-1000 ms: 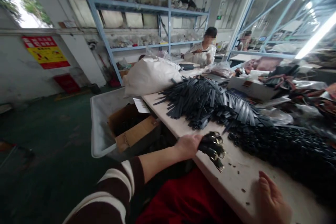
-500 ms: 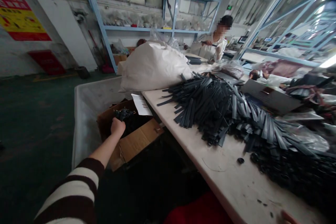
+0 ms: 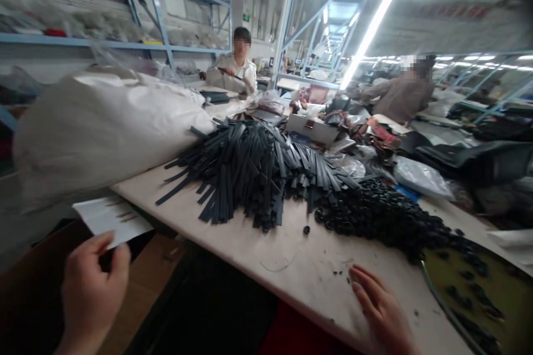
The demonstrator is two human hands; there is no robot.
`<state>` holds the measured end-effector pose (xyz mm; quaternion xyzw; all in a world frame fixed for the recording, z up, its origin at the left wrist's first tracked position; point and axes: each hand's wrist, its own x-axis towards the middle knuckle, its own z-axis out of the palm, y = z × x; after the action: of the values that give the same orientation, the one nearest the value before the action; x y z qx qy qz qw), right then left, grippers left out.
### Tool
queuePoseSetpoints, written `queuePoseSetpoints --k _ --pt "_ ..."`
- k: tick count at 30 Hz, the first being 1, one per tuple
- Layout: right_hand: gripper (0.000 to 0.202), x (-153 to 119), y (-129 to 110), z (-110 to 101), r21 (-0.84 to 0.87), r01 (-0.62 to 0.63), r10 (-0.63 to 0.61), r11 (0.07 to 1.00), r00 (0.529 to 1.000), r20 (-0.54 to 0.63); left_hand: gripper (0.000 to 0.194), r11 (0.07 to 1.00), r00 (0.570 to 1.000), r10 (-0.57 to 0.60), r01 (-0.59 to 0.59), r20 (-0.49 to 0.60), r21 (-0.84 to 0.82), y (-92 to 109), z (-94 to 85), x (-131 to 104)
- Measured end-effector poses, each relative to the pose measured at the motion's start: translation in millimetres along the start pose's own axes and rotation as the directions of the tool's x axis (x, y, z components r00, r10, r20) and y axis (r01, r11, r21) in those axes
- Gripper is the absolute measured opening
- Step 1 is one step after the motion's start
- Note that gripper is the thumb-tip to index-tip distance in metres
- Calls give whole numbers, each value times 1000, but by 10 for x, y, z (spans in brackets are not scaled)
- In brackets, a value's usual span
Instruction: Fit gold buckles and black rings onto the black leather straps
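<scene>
- Head view, lower left: the left hand [image 3: 95, 291] is loosely curled, thumb and forefinger apart, with nothing seen between them; the inside of the palm is hidden.
- Its forefinger tip overlaps the lower edge of a white paper [image 3: 97, 216]; whether they touch, I cannot tell. Behind and below the hand is an open cardboard box [image 3: 144, 274], cut off by the frame.
- Lower right of centre: the right hand [image 3: 381, 308] has its fingers nearly straight and close together, holding nothing visible, at the near part of the pale table [image 3: 233, 255]. Tiny dark scraps [image 3: 338, 273] lie just beside its fingertips.
- Centre: a heap of flat black strips [image 3: 250, 172] fans across the table.
- Right of centre: a long pile of small black loops [image 3: 383, 216] adjoins the strips, with one loose loop [image 3: 306, 229] in front.
- Lower right edge: an olive round tray [image 3: 510, 283] carries scattered black pieces.
- Left: a bulging white sack [image 3: 104, 127] stands beside the strips.
- Upper middle: a co-worker in a pale top [image 3: 247, 72] holds a dark, narrow piece.
</scene>
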<state>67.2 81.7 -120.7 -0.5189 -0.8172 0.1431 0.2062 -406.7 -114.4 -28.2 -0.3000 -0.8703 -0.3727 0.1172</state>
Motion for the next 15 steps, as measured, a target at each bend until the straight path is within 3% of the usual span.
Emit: queuePoseSetpoints --k 2,3,5,7,9,12,15 --pt "40 3 -30 -19 9 7 -7 1000 1000 5 24 967 967 244 -238 66 -88 479 317 -145" --pt "39 3 -39 -30 16 11 -11 1000 1000 7 19 933 930 345 -325 128 -152 744 505 -199" --pt "38 4 -55 -54 36 15 -15 999 1000 4 19 865 812 496 -432 308 -254 1255 904 -232" --pt "37 9 -74 -82 69 11 -10 998 1000 -14 23 903 812 429 -382 395 -196 1660 1273 -164" --pt "35 19 -97 -116 109 4 0 994 999 -38 27 962 831 271 -241 485 -125 1911 1566 -46" --pt "34 42 -133 -176 178 -2 13 984 998 -61 35 980 831 200 -182 519 -85 2024 1829 112" --pt "29 59 -155 -232 248 4 16 969 997 -80 37 987 837 155 -151 525 -51 1972 1915 195"
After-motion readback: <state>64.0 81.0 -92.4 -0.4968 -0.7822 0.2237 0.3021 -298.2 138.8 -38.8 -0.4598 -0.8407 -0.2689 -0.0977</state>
